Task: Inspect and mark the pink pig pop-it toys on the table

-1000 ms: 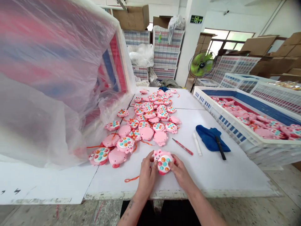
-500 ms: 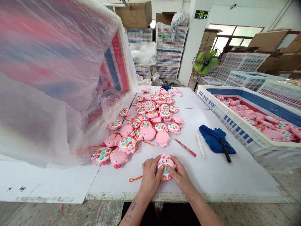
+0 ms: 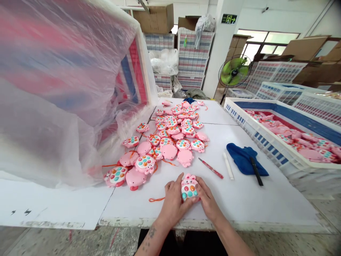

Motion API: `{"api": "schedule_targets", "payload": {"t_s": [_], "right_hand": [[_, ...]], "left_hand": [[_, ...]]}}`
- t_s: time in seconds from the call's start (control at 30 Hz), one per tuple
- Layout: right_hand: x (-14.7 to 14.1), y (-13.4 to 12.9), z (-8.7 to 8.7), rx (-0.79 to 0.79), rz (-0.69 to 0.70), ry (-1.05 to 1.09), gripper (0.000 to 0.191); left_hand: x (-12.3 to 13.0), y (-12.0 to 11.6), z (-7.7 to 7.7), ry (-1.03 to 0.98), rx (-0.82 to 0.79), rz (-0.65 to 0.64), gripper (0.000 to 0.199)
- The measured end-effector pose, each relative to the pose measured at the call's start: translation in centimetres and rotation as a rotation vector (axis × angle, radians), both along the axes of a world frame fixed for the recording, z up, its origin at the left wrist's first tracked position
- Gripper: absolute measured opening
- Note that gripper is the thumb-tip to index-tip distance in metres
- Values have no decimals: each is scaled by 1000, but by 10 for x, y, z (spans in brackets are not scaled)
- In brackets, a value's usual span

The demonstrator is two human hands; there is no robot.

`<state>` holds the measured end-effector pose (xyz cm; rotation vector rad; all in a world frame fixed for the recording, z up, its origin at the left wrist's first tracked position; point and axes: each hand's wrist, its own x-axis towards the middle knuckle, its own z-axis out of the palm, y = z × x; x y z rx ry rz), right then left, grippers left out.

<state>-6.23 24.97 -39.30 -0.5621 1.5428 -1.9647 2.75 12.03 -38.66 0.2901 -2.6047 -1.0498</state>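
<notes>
Two hands, the left [image 3: 173, 201] and right [image 3: 207, 200], clamp one pink pig-shaped toy [image 3: 189, 188] on the white table [image 3: 255, 202] in the head view. Its orange cord [image 3: 156, 199] could snag under a palm, and a slip could meet the one red-handled utility knife [image 3: 210, 168] nearby. Dozens of similar toys [image 3: 145, 164] lie heaped beyond, too many to count exactly.

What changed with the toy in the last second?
The pink pig toy was rotated between both hands: its head swung from upper left to pointing away from the person, buttons facing up. The left hand and right hand kept hold. The pile of toys and blue cloth stayed put.
</notes>
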Motion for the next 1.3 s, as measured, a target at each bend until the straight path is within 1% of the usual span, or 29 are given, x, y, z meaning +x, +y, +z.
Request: {"api": "schedule_targets", "payload": {"t_s": [0.07, 0.13, 0.2, 0.27, 0.33, 0.37, 0.43, 0.47, 0.5, 0.6, 0.7, 0.8, 0.93, 1.03, 1.13, 1.2, 1.23, 1.27, 1.3], "right_hand": [[-1, 1, -1, -19, -4, -4, 35], [-1, 1, 1, -33, 35, 11, 34], [0, 1, 4, -29, 77, 29, 33], [0, 0, 5, -12, 65, 49, 32], [0, 0, 5, 19, 17, 66, 31], [0, 0, 4, 33, -2, 68, 31], [1, 0, 2, 54, -10, 55, 33], [1, 0, 2, 58, -5, 44, 35], [1, 0, 1, 58, -1, 31, 37], [1, -1, -3, 41, -10, -19, 43], [-1, 0, -10, 5, -16, -36, 50], [-3, 1, -13, -25, -10, -1, 52], [0, 2, -3, -31, 28, 29, 55], [2, 1, 7, -9, 43, 57, 58], [3, 1, 9, 42, -16, 90, 48], [3, 1, 7, 58, -84, 71, 40], [3, 1, 5, 59, -113, 54, 37], [3, 0, 3, 62, -142, 38, 35], [3, -1, 1, 71, -177, 26, 34]], "left_hand": [[1, -2, -1, 0, 28, -44, 64], [2, -4, -2, 4, 46, -61, 58], [3, -5, -3, 6, 61, -59, 55], [3, -5, -2, 12, 69, -77, 55], [3, -4, -2, 19, 56, -119, 65], [3, -4, -2, 23, 43, -134, 75], [2, -1, -2, 24, 11, -124, 95], [2, 0, -2, 23, -5, -98, 98], [1, 1, -3, 23, -19, -68, 97], [1, 4, -5, 28, -29, -7, 83], [1, 3, -6, 28, -2, -8, 77], [3, 0, -5, 5, 31, -31, 73], [4, -3, -4, -11, 70, -44, 59], [5, -2, -6, -7, 78, -63, 57], [5, -2, -6, 24, 23, -110, 59], [4, -6, -2, 49, -71, -98, 64], [3, -12, 1, 61, -143, -49, 67], [1, -19, 5, 75, -231, 36, 68], [0, -29, 10, 87, -328, 147, 69]]}}
